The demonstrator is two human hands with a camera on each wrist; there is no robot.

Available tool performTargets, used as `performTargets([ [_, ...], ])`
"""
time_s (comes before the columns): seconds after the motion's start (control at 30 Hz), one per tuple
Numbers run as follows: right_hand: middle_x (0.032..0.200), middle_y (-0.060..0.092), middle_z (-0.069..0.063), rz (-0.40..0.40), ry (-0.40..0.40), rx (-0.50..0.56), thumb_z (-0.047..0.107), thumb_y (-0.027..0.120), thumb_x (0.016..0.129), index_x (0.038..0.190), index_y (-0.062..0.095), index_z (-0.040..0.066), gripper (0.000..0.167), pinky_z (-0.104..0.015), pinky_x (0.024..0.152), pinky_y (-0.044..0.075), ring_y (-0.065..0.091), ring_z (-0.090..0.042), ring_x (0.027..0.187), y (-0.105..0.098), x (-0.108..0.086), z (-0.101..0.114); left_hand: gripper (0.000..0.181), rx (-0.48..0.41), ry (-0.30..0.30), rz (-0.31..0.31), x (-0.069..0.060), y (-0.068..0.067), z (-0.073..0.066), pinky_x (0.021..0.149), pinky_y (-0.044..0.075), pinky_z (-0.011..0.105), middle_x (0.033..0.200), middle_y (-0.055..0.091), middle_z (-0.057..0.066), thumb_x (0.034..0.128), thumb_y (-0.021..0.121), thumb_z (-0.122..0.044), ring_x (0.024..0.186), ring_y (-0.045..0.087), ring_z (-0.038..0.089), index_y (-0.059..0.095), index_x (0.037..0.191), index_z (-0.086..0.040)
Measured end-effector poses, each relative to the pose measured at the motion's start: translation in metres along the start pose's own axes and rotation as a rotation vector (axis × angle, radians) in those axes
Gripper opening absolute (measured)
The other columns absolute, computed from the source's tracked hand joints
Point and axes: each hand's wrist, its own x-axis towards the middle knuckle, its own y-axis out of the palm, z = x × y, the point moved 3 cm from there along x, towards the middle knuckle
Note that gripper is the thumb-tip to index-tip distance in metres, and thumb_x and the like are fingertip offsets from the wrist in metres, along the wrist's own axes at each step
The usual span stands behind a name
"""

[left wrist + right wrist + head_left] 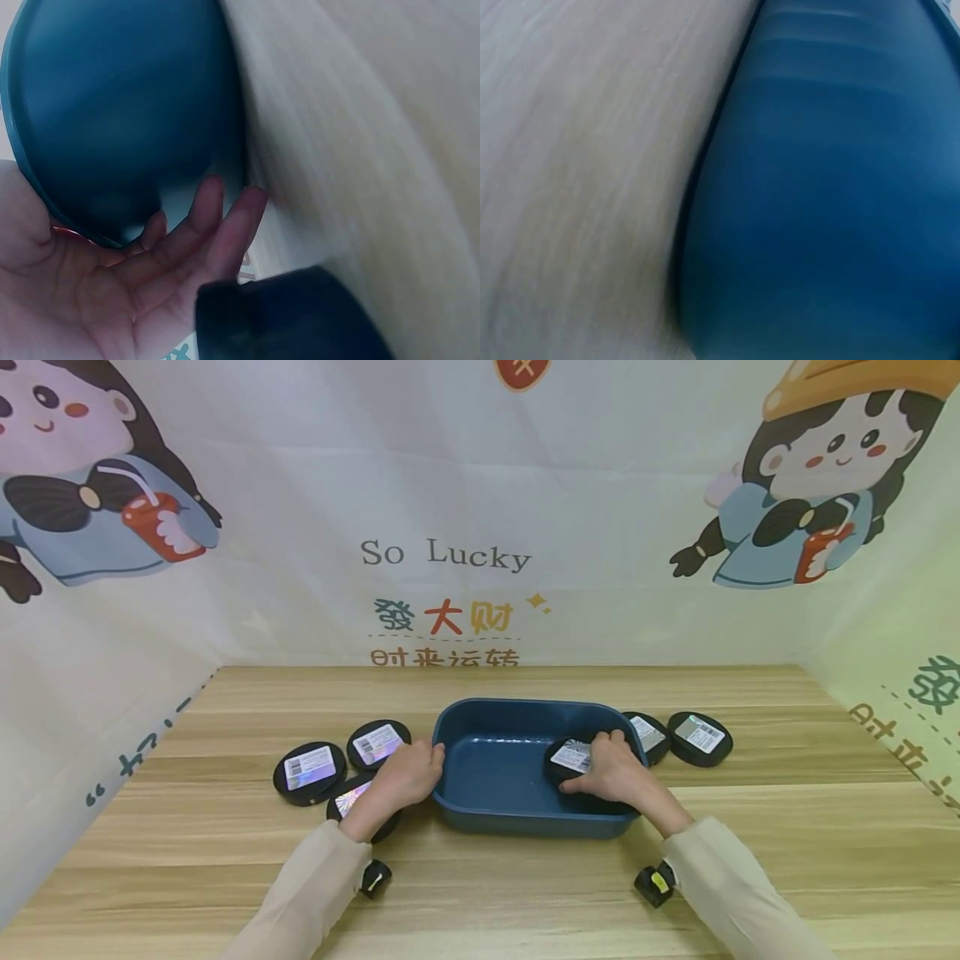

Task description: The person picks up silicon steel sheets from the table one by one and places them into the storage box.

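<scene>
The disc lies in the right end of the bin, under the right hand, whose fingers grasp it. The left hand, farther off, grips the rim opposite; the bin's long axis runs left-right.

"So Lucky" printed on backdrop; disc labels illegible

"So Lucky" is printed in grey, with 發大财 set beneath it in green, red and yellow. Under a dashed line, 时来运转 is shown in brown, its lower edge cut off at the counter. On the right panel, 發 is repeated above sloping brown lettering, partly cropped. Barcoded labels are carried by the black discs; their print is too small to be read.
</scene>
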Motion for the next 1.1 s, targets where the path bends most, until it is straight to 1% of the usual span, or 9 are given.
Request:
performTargets([
  [0.3, 0.092, 0.043, -0.027, 0.041, -0.017, -0.022, 0.027, 0.077, 0.064, 0.101, 0.044, -0.021, 0.069, -0.046, 0.076, 0.042, 0.046, -0.035, 0.084, 0.0017, -0.0035, 0.0022, 0.03, -0.009, -0.008, 0.007, -0.0006, -0.0001, 0.0001, 0.071, 0.044, 0.045, 0.089, 0.062, 0.022, 0.0923, 0.036, -0.015, 0.087, 0.059, 0.038, 0.058, 0.085, 0.004],
  [0.57, 0.088, 0.044, -0.026, 0.048, -0.009, -0.096, 0.023, 0.078, 0.064, 0.099, 0.043, -0.02, 0.066, -0.045, 0.077, 0.041, 0.045, -0.036, 0.085, 0.0054, -0.0021, 0.0044, 0.029, -0.016, -0.01, 0.005, -0.0008, 0.0007, 0.0003, 0.071, 0.044, 0.045, 0.089, 0.062, 0.023, 0.0922, 0.036, -0.015, 0.087, 0.059, 0.038, 0.058, 0.086, 0.004],
  [0.8, 0.095, 0.045, -0.031, 0.032, 0.004, -0.116, 0.022, 0.078, 0.064, 0.104, 0.04, -0.023, 0.072, -0.048, 0.082, 0.04, 0.046, -0.042, 0.092, 0.0057, -0.0033, 0.0068, 0.03, -0.015, -0.009, 0.002, -0.0005, 0.0001, 0.0001, 0.071, 0.044, 0.045, 0.088, 0.062, 0.022, 0.0923, 0.036, -0.016, 0.086, 0.059, 0.038, 0.058, 0.085, 0.004],
  [1.1, 0.1, 0.045, -0.036, -0.014, -0.031, -0.128, 0.025, 0.08, 0.061, 0.113, 0.034, -0.025, 0.085, -0.048, 0.085, 0.039, 0.047, -0.047, 0.095, 0.0, -0.0096, 0.0097, 0.031, -0.01, -0.007, -0.001, -0.0002, -0.0002, 0.0001, 0.07, 0.044, 0.045, 0.087, 0.062, 0.023, 0.0924, 0.036, -0.016, 0.084, 0.059, 0.038, 0.058, 0.084, 0.004],
])
